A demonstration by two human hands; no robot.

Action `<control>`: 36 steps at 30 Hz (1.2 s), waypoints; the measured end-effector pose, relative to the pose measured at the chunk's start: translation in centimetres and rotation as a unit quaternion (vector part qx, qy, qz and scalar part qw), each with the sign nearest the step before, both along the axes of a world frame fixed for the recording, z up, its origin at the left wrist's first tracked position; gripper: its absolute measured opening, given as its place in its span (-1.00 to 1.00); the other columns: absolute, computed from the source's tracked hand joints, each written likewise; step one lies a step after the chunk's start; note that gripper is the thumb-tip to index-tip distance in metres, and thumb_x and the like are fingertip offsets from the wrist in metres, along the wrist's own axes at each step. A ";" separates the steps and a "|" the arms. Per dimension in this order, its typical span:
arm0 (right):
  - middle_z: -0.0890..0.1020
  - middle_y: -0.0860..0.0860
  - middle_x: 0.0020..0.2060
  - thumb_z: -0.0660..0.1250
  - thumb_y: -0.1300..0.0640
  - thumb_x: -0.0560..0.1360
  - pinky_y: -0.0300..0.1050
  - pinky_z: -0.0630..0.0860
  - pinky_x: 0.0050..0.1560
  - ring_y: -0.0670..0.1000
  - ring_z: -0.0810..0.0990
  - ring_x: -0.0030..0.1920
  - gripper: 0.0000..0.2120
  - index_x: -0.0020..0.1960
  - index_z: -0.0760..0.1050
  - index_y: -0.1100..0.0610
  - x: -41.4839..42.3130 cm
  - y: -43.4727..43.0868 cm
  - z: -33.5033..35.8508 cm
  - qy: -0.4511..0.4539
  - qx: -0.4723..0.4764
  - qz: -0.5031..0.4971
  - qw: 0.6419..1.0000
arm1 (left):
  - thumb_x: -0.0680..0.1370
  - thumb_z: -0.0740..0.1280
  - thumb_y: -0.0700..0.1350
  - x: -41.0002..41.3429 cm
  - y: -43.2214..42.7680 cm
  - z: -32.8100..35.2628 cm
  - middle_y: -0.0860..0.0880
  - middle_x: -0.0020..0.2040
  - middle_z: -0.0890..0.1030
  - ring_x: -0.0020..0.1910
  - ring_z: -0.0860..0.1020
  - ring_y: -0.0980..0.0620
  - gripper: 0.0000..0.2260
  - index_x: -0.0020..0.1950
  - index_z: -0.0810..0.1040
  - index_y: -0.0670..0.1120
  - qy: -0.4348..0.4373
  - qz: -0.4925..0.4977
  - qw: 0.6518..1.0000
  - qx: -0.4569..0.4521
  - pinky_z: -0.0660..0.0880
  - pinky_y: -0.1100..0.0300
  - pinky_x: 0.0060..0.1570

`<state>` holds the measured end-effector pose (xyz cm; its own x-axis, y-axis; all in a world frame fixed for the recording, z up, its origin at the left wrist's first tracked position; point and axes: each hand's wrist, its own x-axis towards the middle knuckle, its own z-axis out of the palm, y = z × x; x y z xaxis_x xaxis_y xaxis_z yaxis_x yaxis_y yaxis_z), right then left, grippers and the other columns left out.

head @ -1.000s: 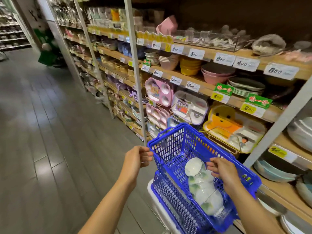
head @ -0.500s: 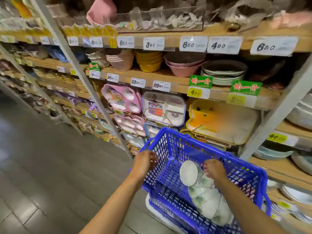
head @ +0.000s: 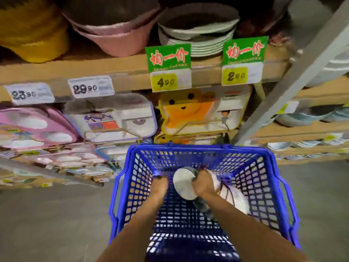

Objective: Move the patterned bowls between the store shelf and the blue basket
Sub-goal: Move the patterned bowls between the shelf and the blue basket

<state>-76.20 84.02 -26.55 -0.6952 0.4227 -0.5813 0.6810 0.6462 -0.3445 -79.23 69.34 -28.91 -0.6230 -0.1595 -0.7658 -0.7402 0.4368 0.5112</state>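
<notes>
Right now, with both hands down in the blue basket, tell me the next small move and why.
Probably bring the left hand onto the end of the stacked bowls, opposite the right hand that curls over them. The stack lies on its side in the blue basket, so two hands should lift it steadily.

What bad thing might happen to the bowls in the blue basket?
1. The bowls lie stacked on their side, and the right hand seems to grip just the front end; the others might slide apart and knock together.
2. The left hand is close beside them inside the blue basket, so fingers might get pinched.
3. The picture is blurred by quick movement; rushing could chip a bowl.
</notes>
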 end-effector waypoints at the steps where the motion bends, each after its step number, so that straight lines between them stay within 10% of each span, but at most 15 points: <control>1: 0.61 0.16 0.15 0.23 0.15 0.56 -0.09 0.44 0.13 0.14 0.58 0.17 -0.73 0.20 0.51 0.24 -0.3 -0.6 -0.9 -0.005 0.000 -0.003 1.000 | 0.66 0.14 -0.12 -0.5 0.3 -1.2 -0.33 0.25 0.54 0.20 0.53 -0.27 -0.67 0.27 0.50 -0.30 -0.003 -0.007 1.000 -0.004 0.46 0.00 0.09; 5: 0.33 0.24 0.42 0.11 0.20 0.59 -0.09 0.07 0.48 0.15 0.27 0.45 -0.54 0.46 0.20 0.32 -1.1 -1.7 -4.6 -0.029 0.033 0.060 0.997 | 0.64 0.16 -0.24 -1.3 1.5 -6.0 -0.37 0.00 0.59 0.08 0.53 -0.28 -0.79 0.06 0.56 -0.31 -0.026 -0.008 0.999 0.024 0.36 0.00 -0.09; 9: 0.08 0.27 0.52 0.09 0.33 0.57 -0.09 0.14 0.47 0.15 0.08 0.54 -0.40 0.55 -0.07 0.27 -1.9 -2.1 -6.8 -0.069 0.051 0.062 0.994 | 0.57 0.24 -0.27 -1.0 2.6 -9.1 -0.29 0.19 0.57 0.13 0.56 -0.23 -0.70 0.28 0.48 -0.34 -0.061 -0.016 0.995 0.076 0.44 0.07 -0.09; 22: 0.45 0.22 0.28 0.14 0.31 0.55 -0.01 0.42 0.23 0.19 0.49 0.26 -0.46 0.50 0.15 0.14 -2.6 -2.8 -4.4 -0.068 0.035 0.061 0.995 | 0.58 0.18 -0.24 -1.5 1.4 -4.8 -0.23 0.12 0.53 -0.18 0.46 -0.06 -0.66 0.35 0.42 -0.29 -0.063 -0.033 0.996 0.056 0.35 0.22 -0.46; 27: 0.50 0.21 0.30 0.14 0.24 0.57 -0.01 0.41 0.27 0.18 0.48 0.31 -0.57 0.43 0.31 0.20 -1.9 -2.2 0.3 -0.061 -0.001 0.059 0.996 | 0.58 0.17 -0.21 -0.7 -0.7 0.3 -0.23 0.16 0.56 0.07 0.54 -0.21 -0.69 0.31 0.45 -0.23 -0.047 0.013 0.993 0.106 0.53 -0.05 0.02; 36: 0.56 0.08 0.12 0.07 0.40 0.48 0.15 0.63 -0.12 0.24 0.58 0.12 -0.47 0.38 0.38 0.06 1.9 0.0 12.7 0.076 -0.261 -0.062 0.960 | 0.58 0.18 -0.24 0.9 -2.5 10.1 -0.01 0.14 0.51 0.04 0.51 -0.03 -0.69 0.25 0.44 0.09 0.097 0.011 0.959 0.267 0.48 0.06 -0.12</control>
